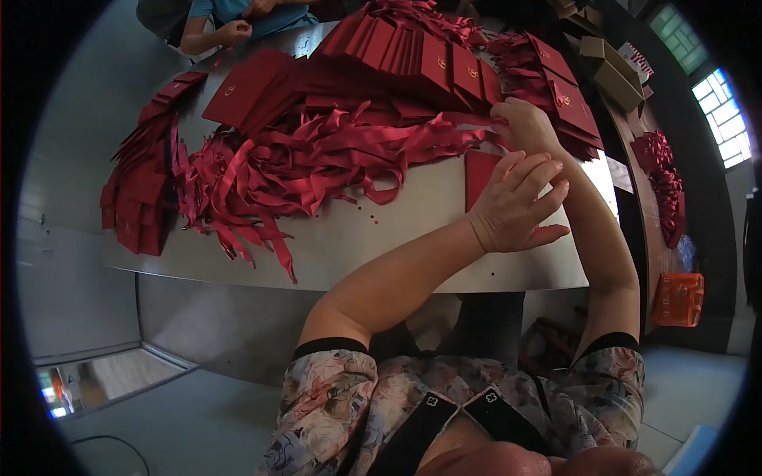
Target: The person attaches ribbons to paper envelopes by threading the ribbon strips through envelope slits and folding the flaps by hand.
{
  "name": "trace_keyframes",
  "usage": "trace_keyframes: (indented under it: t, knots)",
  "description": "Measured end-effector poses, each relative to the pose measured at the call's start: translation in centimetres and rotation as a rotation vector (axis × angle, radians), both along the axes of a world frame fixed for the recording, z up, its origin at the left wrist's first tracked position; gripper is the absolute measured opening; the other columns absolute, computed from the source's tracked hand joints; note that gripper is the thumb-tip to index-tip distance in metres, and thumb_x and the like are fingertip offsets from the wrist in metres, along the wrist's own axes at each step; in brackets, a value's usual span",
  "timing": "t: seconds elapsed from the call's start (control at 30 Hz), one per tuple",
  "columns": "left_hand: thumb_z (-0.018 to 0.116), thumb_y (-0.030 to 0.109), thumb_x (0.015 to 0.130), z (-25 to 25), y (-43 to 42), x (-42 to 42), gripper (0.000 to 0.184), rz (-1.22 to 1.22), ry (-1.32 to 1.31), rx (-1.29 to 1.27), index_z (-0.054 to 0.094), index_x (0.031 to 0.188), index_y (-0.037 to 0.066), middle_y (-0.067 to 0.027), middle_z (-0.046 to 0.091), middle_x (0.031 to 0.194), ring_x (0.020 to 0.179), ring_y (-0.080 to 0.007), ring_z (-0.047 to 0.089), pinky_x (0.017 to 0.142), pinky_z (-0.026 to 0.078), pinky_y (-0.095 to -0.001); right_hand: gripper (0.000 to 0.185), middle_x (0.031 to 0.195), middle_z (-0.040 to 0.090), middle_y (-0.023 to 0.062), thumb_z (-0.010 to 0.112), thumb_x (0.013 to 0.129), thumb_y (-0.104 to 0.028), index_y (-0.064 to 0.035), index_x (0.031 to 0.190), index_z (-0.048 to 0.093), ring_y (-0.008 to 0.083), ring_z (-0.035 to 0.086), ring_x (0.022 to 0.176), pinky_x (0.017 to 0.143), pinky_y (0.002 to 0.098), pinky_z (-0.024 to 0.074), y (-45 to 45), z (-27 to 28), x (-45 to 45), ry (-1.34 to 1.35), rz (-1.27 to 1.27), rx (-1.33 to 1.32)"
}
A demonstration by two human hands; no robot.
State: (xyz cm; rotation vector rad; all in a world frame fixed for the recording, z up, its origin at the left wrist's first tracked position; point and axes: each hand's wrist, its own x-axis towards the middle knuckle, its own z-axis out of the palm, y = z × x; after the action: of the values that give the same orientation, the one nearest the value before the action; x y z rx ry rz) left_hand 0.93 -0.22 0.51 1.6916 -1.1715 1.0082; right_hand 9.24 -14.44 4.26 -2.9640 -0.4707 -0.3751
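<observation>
Metal table [413, 258] nearest, bare strip in front of the ribbon pile [317, 155]. Left hand [520, 202]: right of pile, fingers loosely parted, released, partly hiding a flat red piece [478, 178]. Right hand [525, 127]: at pile's right end, fingertips beside ribbon; grip cannot be told. Red bags [389, 47] behind pile; co-worker's hand [234, 32] farther beyond.
</observation>
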Motion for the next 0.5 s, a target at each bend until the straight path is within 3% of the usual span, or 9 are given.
trace_keyframes:
  t: [0.17, 0.27, 0.33, 0.37, 0.43, 0.5]
  knots:
    - [0.066, 0.048, 0.080, 0.5, 0.0, 0.1, 0.056, -0.102, 0.052, 0.031, 0.052, 0.118, 0.009, -0.0145, 0.047, 0.125, 0.118, -0.0314, 0.046, 0.101, 0.036, -0.0486, 0.018, 0.082, 0.061, 0.0138, 0.068, 0.081, -0.020, -0.0072, 0.092, 0.063, 0.0358, 0.061, 0.079, 0.069, 0.0450, 0.0495, -2.3, -1.1, -1.6, -0.051, -0.065, 0.190]
    - [0.067, 0.046, 0.080, 0.4, -0.2, -0.2, 0.047, -0.170, 0.049, 0.073, 0.057, 0.107, 0.009, -0.0139, 0.054, 0.114, 0.111, -0.0303, 0.051, 0.095, 0.041, -0.0454, 0.018, 0.082, 0.061, 0.0129, 0.067, 0.082, -0.022, -0.0065, 0.090, 0.062, 0.0346, 0.062, 0.080, 0.068, 0.0444, 0.0490, -5.5, -1.2, -4.5, -0.109, -0.140, 0.115]
    - [0.069, 0.035, 0.077, 0.0, -0.3, -0.3, 0.033, -0.280, 0.151, 0.371, 0.060, 0.094, 0.007, -0.0120, 0.059, 0.102, 0.101, -0.0286, 0.056, 0.086, 0.045, -0.0422, 0.017, 0.082, 0.061, 0.0120, 0.069, 0.081, -0.021, -0.0062, 0.087, 0.063, 0.0337, 0.061, 0.078, 0.068, 0.0433, 0.0483, -7.2, -1.0, -6.9, -0.030, -0.237, 0.120]
    - [0.069, 0.035, 0.077, -0.1, -0.5, -0.5, 0.033, -0.291, 0.150, 0.371, 0.060, 0.094, 0.007, -0.0120, 0.059, 0.102, 0.101, -0.0286, 0.056, 0.086, 0.045, -0.0422, 0.016, 0.083, 0.061, 0.0115, 0.070, 0.080, -0.020, -0.0061, 0.086, 0.064, 0.0334, 0.061, 0.077, 0.069, 0.0430, 0.0481, -8.6, -1.2, -7.9, 0.008, -0.257, 0.107]
    - [0.065, 0.024, 0.077, 0.1, -0.7, -0.8, 0.020, 0.057, 0.446, 0.572, 0.062, 0.085, 0.006, -0.0087, 0.061, 0.094, 0.093, -0.0264, 0.057, 0.080, 0.046, -0.0406, 0.019, 0.091, 0.063, 0.0122, 0.072, 0.080, -0.019, -0.0052, 0.092, 0.068, 0.0327, 0.062, 0.081, 0.071, 0.0412, 0.0488, -9.4, -1.0, -9.4, 0.070, -0.320, 0.142]
    - [0.059, 0.019, 0.079, -0.4, -0.5, 0.0, 0.019, 0.337, 0.399, 0.609, 0.064, 0.092, 0.005, -0.0095, 0.060, 0.099, 0.095, -0.0249, 0.056, 0.079, 0.047, -0.0394, 0.020, 0.098, 0.064, 0.0129, 0.070, 0.082, -0.016, -0.0050, 0.098, 0.069, 0.0326, 0.064, 0.087, 0.075, 0.0394, 0.0499, -9.5, -1.3, -9.6, 0.052, -0.358, 0.197]
